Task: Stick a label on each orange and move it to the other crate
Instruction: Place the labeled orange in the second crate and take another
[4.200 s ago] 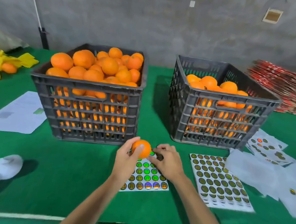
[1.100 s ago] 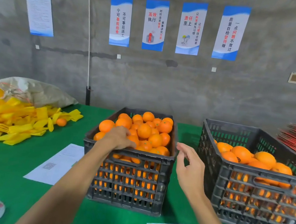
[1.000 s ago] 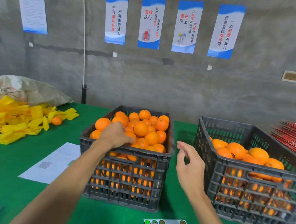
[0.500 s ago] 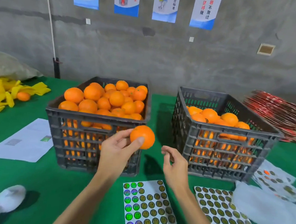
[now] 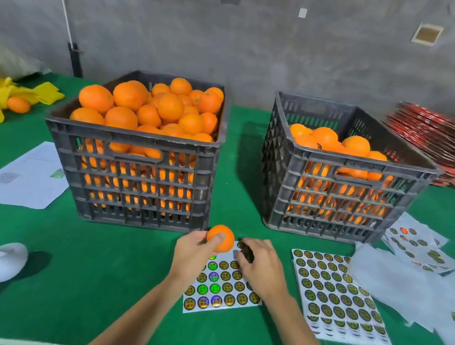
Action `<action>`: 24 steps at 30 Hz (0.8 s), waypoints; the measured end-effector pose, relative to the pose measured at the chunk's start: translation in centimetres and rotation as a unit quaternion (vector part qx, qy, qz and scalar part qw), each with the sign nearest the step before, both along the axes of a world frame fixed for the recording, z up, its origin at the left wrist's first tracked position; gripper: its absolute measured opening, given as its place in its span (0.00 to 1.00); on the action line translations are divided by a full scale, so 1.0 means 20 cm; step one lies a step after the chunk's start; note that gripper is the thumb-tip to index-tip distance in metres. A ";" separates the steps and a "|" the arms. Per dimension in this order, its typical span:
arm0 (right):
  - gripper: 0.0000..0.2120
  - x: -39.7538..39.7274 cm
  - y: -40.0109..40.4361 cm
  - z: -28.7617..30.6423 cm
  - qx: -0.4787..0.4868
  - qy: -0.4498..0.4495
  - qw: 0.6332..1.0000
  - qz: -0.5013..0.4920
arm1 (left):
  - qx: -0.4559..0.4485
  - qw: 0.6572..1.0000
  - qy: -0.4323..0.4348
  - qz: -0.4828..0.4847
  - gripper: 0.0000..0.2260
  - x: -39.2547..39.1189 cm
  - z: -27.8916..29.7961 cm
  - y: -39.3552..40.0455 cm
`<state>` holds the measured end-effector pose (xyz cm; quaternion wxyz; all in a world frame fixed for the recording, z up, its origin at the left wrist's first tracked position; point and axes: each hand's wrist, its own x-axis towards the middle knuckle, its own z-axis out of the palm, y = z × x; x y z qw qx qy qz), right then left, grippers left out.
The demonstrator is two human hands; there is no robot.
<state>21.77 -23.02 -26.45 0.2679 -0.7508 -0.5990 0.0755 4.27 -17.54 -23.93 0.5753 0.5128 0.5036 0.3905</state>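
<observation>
Left hand [image 5: 193,256] grips one orange [image 5: 220,238] between thumb and curled fingers, held just above the far edge of the sticker sheet [image 5: 221,282], in front of the left crate [image 5: 141,152]. Orange is near-round, no clear long axis; stem end not visible, so cannot tell which way it points. Right hand [image 5: 260,265] palm down on the sheet's top right corner, fingers bent and pinching at a sticker; whether it has one lifted, cannot tell. Left crate heaped full, right crate [image 5: 341,173] partly filled. Second sticker sheet [image 5: 336,299] lies to the right on the green table [image 5: 82,283].
</observation>
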 end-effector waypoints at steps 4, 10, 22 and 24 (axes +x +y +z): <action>0.30 -0.01 0.03 0.00 -0.017 -0.041 0.999 -0.018 | 0.024 1.000 0.016 0.008 0.08 0.01 -0.04 0.01; 0.24 0.01 0.06 -0.01 -0.005 -0.008 1.000 -0.028 | 0.031 0.999 0.010 0.015 0.06 0.00 -0.06 0.01; 0.10 -0.01 0.08 0.01 0.015 0.124 0.989 -0.078 | 0.032 0.999 0.002 0.021 0.07 0.00 -0.09 0.02; 0.10 -0.01 0.09 0.02 0.006 0.105 0.991 -0.079 | 0.033 0.999 -0.003 0.020 0.07 0.00 -0.09 0.01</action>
